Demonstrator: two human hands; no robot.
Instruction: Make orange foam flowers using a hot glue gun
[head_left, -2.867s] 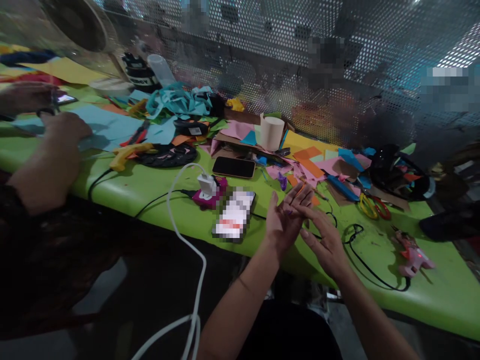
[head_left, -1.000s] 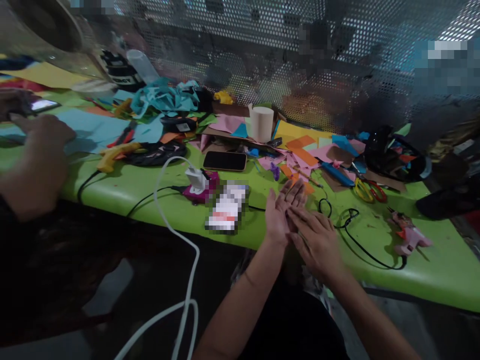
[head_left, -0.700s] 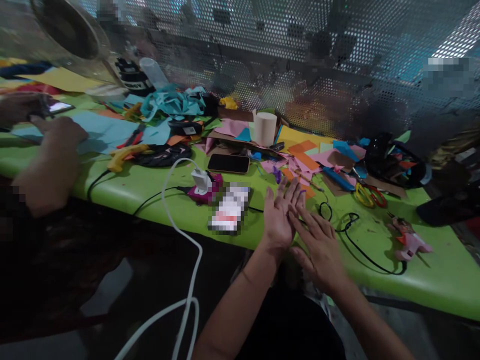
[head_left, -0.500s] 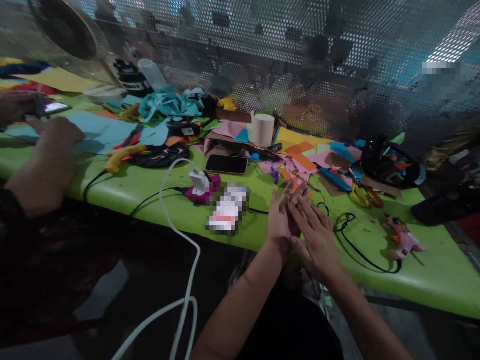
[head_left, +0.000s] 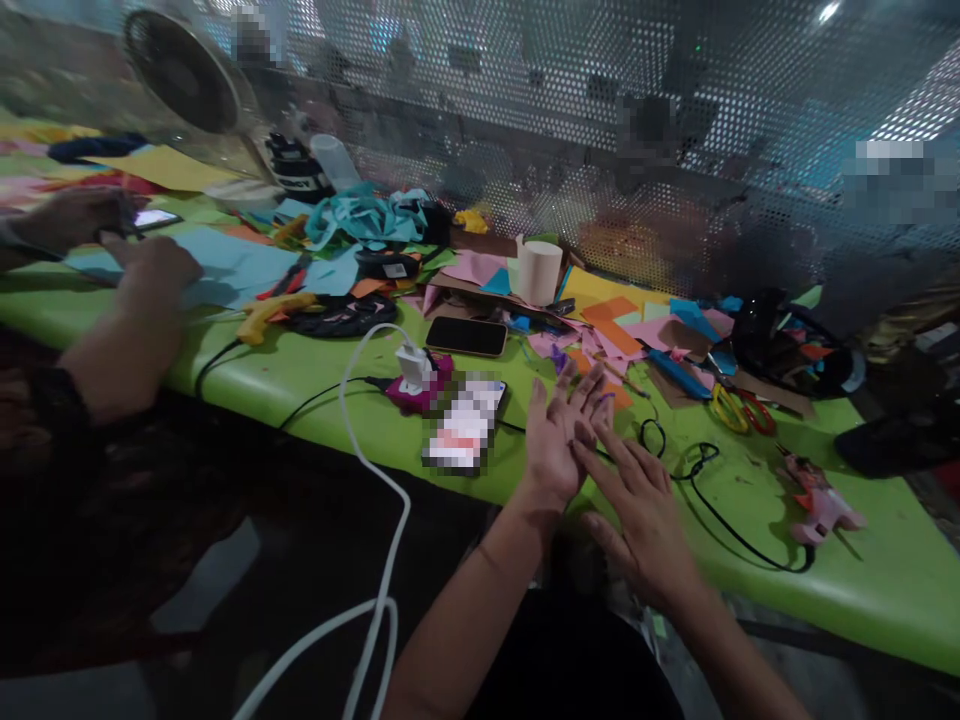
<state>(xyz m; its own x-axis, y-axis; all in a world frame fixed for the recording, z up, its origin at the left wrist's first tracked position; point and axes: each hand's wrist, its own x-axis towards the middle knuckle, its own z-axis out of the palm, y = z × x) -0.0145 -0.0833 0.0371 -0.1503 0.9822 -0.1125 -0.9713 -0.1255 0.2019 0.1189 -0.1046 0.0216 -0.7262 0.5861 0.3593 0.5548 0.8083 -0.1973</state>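
Observation:
My left hand (head_left: 555, 440) is held palm up over the front edge of the green-covered table (head_left: 750, 560), fingers spread. My right hand (head_left: 641, 510) is beside it, palm down with fingers stretched out, its fingertips at the edge of the left palm. Neither hand shows anything gripped. A phone with a lit, blurred screen (head_left: 465, 425) lies just left of my left hand. Behind the fingers are a small purple thing (head_left: 559, 358) and coloured paper scraps (head_left: 611, 325). A pink glue gun (head_left: 821, 505) with a black cord lies to the right.
A dark-screened phone (head_left: 466, 336), a magenta socket block (head_left: 420, 390) with a white charger, scissors (head_left: 739, 408) and a paper roll (head_left: 538, 272) lie around. A white cable (head_left: 394, 530) hangs over the front edge. At left, another person's hands (head_left: 154, 265) work near a yellow glue gun (head_left: 274, 315).
My right hand has slid down and back from the left palm, showing more of it. The left hand's fingers are more spread. The whole view has shifted slightly.

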